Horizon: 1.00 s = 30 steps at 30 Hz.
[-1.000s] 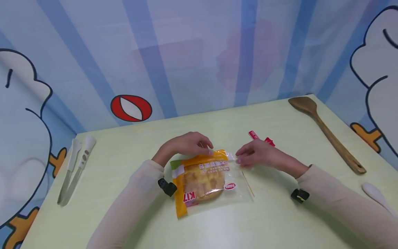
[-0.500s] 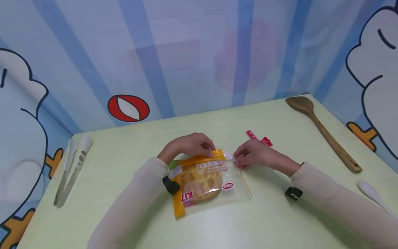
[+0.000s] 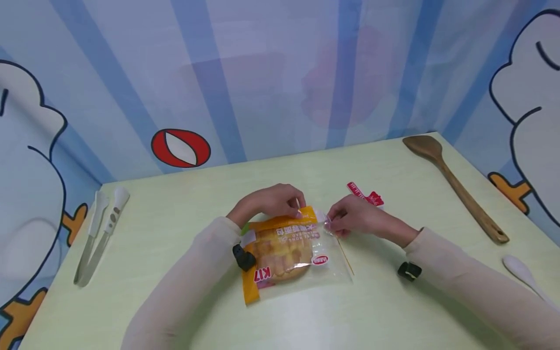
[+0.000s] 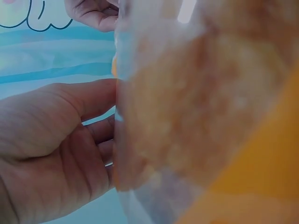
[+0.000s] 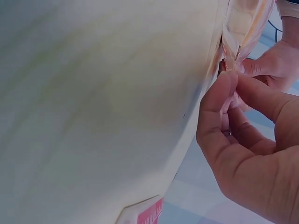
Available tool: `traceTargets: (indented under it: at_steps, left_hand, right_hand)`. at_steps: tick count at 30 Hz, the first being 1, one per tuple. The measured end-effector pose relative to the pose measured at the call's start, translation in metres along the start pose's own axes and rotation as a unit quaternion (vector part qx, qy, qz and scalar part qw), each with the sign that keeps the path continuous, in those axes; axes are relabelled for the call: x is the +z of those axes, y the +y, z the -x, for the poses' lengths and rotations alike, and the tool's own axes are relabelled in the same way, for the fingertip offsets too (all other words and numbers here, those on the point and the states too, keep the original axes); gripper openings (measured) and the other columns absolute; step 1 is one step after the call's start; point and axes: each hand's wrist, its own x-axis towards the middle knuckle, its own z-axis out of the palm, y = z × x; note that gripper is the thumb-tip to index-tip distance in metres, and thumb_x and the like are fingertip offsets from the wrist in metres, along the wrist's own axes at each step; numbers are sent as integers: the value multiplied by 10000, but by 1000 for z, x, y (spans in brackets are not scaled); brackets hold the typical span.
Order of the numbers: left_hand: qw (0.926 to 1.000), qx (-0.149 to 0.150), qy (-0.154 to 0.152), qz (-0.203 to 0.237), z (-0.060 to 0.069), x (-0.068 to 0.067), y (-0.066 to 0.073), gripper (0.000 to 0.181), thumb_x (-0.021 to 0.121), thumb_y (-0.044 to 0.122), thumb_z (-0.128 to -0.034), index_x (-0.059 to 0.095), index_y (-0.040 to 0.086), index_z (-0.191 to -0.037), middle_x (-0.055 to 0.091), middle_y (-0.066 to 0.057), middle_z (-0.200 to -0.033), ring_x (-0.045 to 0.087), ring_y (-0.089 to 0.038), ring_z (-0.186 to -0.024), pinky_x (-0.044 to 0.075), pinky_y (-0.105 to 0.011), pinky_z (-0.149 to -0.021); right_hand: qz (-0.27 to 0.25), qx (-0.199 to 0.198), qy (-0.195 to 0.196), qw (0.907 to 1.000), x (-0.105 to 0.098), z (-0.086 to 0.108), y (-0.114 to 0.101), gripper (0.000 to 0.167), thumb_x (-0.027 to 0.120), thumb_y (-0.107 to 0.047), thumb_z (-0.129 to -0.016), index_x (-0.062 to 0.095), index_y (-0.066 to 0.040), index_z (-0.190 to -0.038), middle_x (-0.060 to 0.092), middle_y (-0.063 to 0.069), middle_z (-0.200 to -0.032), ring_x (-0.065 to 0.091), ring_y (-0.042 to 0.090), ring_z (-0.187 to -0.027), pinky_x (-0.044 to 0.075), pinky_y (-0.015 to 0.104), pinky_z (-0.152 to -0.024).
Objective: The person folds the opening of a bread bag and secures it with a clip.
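A packaged bread (image 3: 284, 253) in a clear and orange wrapper lies on the table in the head view, its print upside down to me. My left hand (image 3: 275, 200) holds the wrapper's orange far edge, thumb on the near side. That hand's (image 4: 46, 144) other fingertips are hidden behind the wrapper in the left wrist view. My right hand (image 3: 360, 214) pinches the wrapper's far right corner between thumb and index finger. In the right wrist view, the right hand (image 5: 252, 140) has the gathered clear wrapper (image 5: 243, 28) at its fingertips.
Tongs (image 3: 102, 233) with white handles lie at the left. A wooden spatula (image 3: 463, 192) is at the right, with a white spoon (image 3: 522, 272) nearer me. A red and white flat piece (image 3: 367, 194) lies just beyond my right hand. A printed curtain (image 3: 271, 87) stands behind the table.
My right fingers have drawn closer together onto the wrapper's corner. The left hand has shifted slightly right along the orange edge. The packaged bread stays nearly in place.
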Motion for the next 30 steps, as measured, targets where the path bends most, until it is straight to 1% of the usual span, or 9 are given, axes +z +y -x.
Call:
traceTargets:
  at_steps: [5, 11, 19, 25, 30]
  left_hand:
    - [10000, 22, 34, -2, -2, 0, -1, 115, 647, 171, -989, 666, 130, -1095, 678, -58, -1096, 589, -200, -968, 540, -282, -891]
    - [10000, 33, 39, -28, -3, -1, -5, 98, 665, 192, -981, 672, 138, -1063, 675, -45, -1097, 582, -197, -986, 537, -275, -898]
    - [9998, 143, 106, 3, -3, -3, -6, 69, 671, 205, -977, 682, 139, -994, 658, -31, -1004, 557, -185, -928, 499, -247, -822]
    - [9997, 173, 174, -4, -2, -4, -6, 49, 672, 185, -975, 686, 138, -975, 651, -25, -978, 550, -185, -909, 489, -240, -802]
    - [9996, 191, 180, -40, -2, -4, -6, 56, 668, 185, -979, 686, 132, -978, 650, -27, -964, 546, -181, -892, 478, -232, -781]
  right_hand:
    - [75, -24, 89, 9999, 1, -1, 0, 120, 699, -154, -948, 734, -56, -1008, 681, 45, -795, 586, 175, -717, 526, 268, -696]
    - [51, -69, 94, 9999, 2, -1, -2, 102, 700, -144, -943, 725, -52, -978, 682, 49, -791, 584, 175, -698, 535, 272, -662]
    - [114, -111, 166, 9997, 4, 1, -6, 83, 693, -127, -942, 716, -51, -963, 694, 55, -795, 588, 177, -689, 541, 276, -647]
    - [249, -161, 277, 9992, 6, 2, -6, 71, 705, -124, -934, 720, -59, -957, 698, 57, -790, 587, 185, -680, 535, 278, -639]
    - [192, -279, 202, 9992, 5, 4, -4, 62, 698, -107, -933, 718, -55, -961, 698, 58, -807, 588, 184, -693, 540, 285, -650]
